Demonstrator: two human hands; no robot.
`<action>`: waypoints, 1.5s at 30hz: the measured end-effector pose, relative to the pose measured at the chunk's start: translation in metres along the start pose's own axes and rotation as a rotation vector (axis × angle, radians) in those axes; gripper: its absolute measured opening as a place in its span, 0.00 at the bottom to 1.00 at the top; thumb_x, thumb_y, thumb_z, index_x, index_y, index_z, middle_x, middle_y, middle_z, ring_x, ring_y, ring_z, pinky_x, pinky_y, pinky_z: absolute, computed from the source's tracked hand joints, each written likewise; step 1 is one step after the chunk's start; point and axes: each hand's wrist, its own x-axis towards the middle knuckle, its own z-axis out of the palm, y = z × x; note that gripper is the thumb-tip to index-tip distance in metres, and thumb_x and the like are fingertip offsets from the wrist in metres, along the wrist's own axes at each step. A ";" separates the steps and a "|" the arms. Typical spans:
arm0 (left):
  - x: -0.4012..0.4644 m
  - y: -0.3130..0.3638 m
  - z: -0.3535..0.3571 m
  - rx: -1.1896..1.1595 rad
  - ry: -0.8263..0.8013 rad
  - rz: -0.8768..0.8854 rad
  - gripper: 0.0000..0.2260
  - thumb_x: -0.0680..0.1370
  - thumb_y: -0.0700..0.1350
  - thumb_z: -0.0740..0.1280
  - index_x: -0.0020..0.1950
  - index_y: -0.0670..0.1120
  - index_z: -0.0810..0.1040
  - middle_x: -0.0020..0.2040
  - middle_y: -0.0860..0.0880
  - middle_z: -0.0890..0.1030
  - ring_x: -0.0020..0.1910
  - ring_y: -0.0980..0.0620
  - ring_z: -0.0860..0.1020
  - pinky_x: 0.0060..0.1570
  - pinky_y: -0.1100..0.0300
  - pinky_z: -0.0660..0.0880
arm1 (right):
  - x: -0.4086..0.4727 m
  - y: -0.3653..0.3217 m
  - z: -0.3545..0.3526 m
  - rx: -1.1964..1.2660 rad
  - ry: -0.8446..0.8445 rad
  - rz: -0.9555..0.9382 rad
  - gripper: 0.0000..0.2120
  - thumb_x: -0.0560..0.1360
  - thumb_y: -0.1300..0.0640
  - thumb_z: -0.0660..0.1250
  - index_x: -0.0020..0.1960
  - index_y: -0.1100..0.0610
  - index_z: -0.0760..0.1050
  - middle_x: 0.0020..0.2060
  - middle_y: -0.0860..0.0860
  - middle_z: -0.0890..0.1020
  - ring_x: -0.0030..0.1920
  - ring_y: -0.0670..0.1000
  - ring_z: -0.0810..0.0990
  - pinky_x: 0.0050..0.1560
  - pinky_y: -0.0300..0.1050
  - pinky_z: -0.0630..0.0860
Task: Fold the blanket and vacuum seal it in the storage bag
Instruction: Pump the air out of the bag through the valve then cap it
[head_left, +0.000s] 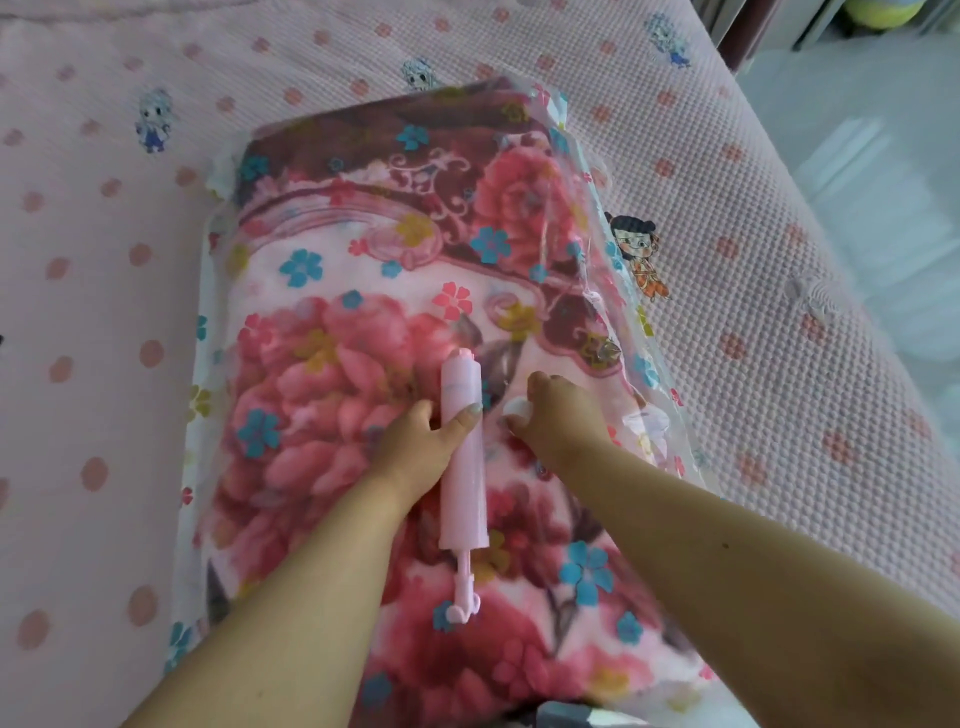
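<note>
The folded floral blanket (363, 270) lies inside a clear storage bag (618, 291) printed with small flowers, flat on the bed. A pink hand pump (462, 457) rests lengthwise on top of the bag, its plunger handle pointing toward me. My left hand (421, 447) grips the pump barrel near its middle. My right hand (550, 415) presses on the bag just right of the pump, fingers closed around a small white round piece (519, 408), apparently the bag's valve or its cap.
The bed (104, 260) has a pink dotted cover with cartoon figures. Its right edge runs diagonally, with pale floor (883, 156) beyond. A dark piece of furniture (737, 31) stands at the top right.
</note>
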 end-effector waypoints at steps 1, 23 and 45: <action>0.000 -0.001 0.000 -0.004 -0.002 0.001 0.20 0.74 0.65 0.65 0.44 0.47 0.74 0.40 0.52 0.79 0.38 0.52 0.77 0.36 0.58 0.71 | 0.002 0.001 0.000 -0.011 -0.004 -0.017 0.17 0.76 0.50 0.65 0.58 0.60 0.71 0.54 0.57 0.78 0.54 0.59 0.77 0.48 0.48 0.72; 0.010 -0.016 0.005 -0.122 -0.019 0.023 0.18 0.73 0.64 0.66 0.41 0.50 0.74 0.39 0.54 0.78 0.37 0.54 0.76 0.36 0.59 0.70 | 0.005 0.005 0.004 -0.012 -0.043 -0.162 0.18 0.72 0.58 0.69 0.62 0.55 0.73 0.57 0.52 0.74 0.61 0.55 0.71 0.53 0.45 0.71; 0.011 -0.017 0.004 -0.119 -0.018 0.025 0.20 0.72 0.67 0.66 0.41 0.50 0.74 0.38 0.54 0.79 0.37 0.54 0.76 0.36 0.59 0.70 | 0.001 0.006 0.013 0.102 0.049 0.057 0.27 0.70 0.44 0.71 0.62 0.56 0.67 0.57 0.53 0.70 0.52 0.57 0.75 0.47 0.51 0.75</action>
